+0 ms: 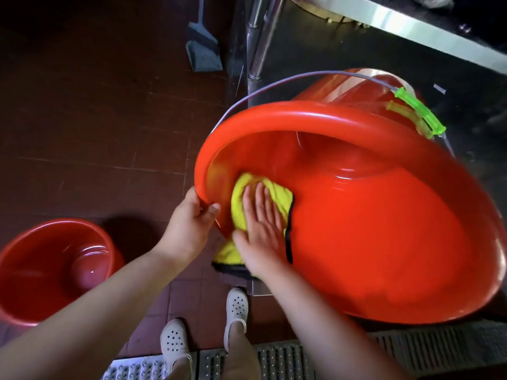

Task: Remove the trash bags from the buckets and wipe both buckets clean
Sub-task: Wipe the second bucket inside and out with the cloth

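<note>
The large red bucket (370,229) is tilted on its side beside the steel table (411,26), no bag inside. Left hand (189,223) grasps the rim; right hand (260,229), fingers flat, presses the yellow cloth (244,198) to the inner wall. Recommended: steady the rim, overlap strokes toward the base (second bucket (55,270) stands on the floor, bagless).

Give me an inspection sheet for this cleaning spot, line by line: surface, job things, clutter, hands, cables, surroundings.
Surface: dark red tiled floor, metal drain grate by the feet.
Job's things: tilted red bucket, no bag visible; yellow cloth on its inner wall; second red bucket upright, no bag.
Clutter: grey dustpan.
Hands: left hand grips the rim; right hand presses the cloth flat.
Cables: nothing seen.
Surroundings: steel table leg, white clogs.
</note>
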Demonstrator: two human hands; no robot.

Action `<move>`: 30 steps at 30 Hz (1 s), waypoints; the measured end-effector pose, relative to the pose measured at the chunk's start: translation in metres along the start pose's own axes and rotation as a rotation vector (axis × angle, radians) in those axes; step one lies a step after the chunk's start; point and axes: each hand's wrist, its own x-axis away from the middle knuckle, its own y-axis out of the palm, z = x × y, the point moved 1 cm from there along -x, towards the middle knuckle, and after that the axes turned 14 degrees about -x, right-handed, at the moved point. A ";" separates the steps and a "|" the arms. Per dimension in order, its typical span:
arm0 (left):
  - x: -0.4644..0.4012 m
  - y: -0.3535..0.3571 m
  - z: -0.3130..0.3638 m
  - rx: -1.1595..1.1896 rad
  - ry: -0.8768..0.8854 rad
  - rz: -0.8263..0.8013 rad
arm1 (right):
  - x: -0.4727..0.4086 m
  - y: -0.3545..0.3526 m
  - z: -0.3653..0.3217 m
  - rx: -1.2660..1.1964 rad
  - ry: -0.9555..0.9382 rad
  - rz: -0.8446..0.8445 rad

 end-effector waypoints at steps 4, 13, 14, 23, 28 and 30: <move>-0.001 -0.006 0.005 0.010 -0.008 -0.030 | 0.007 -0.011 0.019 0.086 -0.095 -0.078; -0.022 -0.024 0.045 -0.255 0.239 -0.021 | -0.065 -0.059 0.091 0.107 0.450 0.091; -0.023 -0.024 0.050 -0.248 0.249 -0.015 | -0.071 -0.065 0.097 0.110 0.498 0.092; -0.017 -0.011 0.071 -0.398 0.383 0.080 | -0.087 -0.070 0.086 -0.005 0.505 0.028; -0.029 -0.020 0.099 -0.394 0.346 0.109 | -0.073 -0.074 0.039 -0.144 0.234 0.033; -0.022 -0.025 0.103 -0.392 0.315 0.095 | -0.059 -0.079 0.029 -0.131 0.147 0.020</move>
